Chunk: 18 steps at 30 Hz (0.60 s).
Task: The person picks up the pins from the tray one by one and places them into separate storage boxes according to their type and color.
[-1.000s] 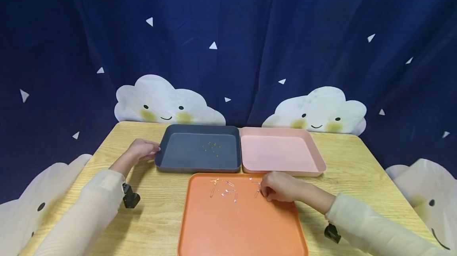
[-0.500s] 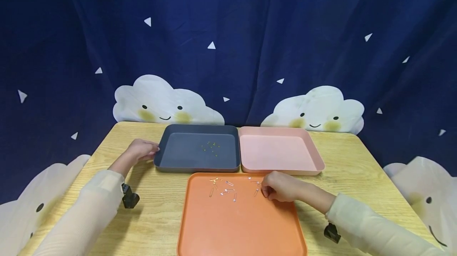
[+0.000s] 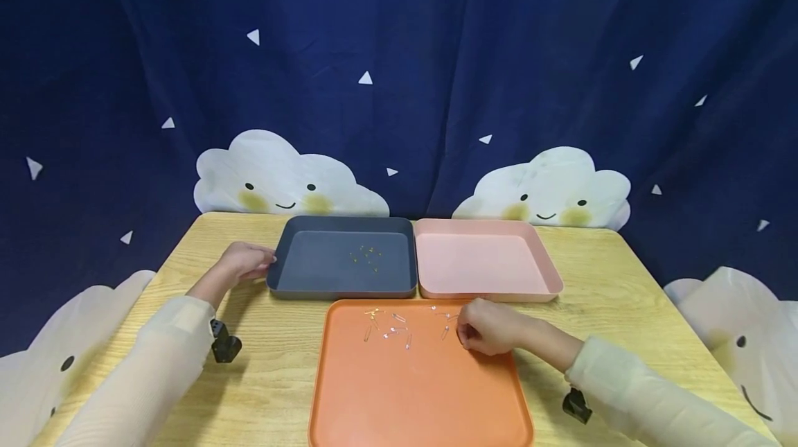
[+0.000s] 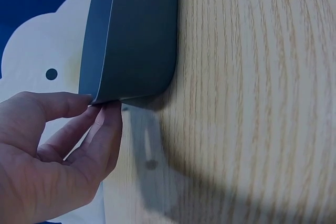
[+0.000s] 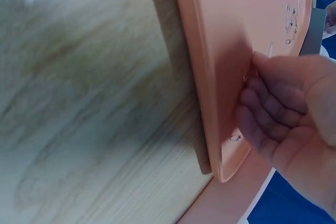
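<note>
My left hand [image 3: 244, 263] rests on the table with its thumb and fingertips [image 4: 107, 121] touching the outer left corner of a dark grey tray [image 3: 282, 279], whose wall [image 4: 136, 35] fills the left wrist view. Tiny gold pins [image 3: 368, 255] lie inside that tray. My right hand [image 3: 489, 328] sits on the far right part of an orange tray [image 3: 424, 391], and its curled fingers [image 5: 262, 114] pinch a small silver safety pin [image 5: 245, 77]. Several more safety pins [image 3: 386, 328] are scattered to its left.
A pink tray [image 3: 486, 263] with nothing in it stands right of the grey one, both behind the orange tray. All sit on a wooden table [image 3: 623, 294]. Cloud cut-outs [image 3: 548, 190] and a dark blue curtain stand behind.
Only the view has drifted slightly; both hands stay where they were.
</note>
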Tool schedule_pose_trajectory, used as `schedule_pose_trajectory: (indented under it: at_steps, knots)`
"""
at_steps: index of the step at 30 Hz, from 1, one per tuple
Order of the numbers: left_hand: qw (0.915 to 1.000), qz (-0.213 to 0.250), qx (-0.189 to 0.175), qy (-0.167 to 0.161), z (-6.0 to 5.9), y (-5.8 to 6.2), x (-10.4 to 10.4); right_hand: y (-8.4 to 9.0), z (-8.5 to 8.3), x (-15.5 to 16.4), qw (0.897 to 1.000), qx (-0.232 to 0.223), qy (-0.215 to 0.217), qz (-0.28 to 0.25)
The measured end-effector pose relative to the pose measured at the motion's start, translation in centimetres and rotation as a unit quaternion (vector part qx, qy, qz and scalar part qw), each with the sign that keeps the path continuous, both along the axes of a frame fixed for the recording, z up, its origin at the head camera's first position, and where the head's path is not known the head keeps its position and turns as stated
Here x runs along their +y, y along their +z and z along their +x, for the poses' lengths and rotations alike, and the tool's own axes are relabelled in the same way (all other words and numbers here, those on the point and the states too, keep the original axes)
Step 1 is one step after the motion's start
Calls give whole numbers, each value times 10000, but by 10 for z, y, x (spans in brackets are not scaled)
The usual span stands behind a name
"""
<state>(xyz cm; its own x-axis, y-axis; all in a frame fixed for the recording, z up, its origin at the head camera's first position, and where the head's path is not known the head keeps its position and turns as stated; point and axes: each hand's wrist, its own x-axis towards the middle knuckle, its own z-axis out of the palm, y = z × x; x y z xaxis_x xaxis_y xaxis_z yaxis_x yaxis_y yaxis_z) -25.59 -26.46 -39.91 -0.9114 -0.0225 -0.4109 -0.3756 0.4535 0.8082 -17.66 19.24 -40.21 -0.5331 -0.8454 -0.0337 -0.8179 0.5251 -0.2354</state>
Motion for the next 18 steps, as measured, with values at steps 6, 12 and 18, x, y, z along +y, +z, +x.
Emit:
schedule_pose_trajectory:
  at_steps: [6, 12, 18]
  knots:
    - [9998, 216, -36, 9, -2, 1, -2, 2, 5, -2, 9995, -41, 219, 237]
    - [9998, 167, -49, -55, -2, 4, -1, 6, 5, -2, 9964, -821, -91, -189]
    - [9998, 170, -42, -130, 3, 4, 1, 10, 4, -7, 9832, -1641, -407, -686]
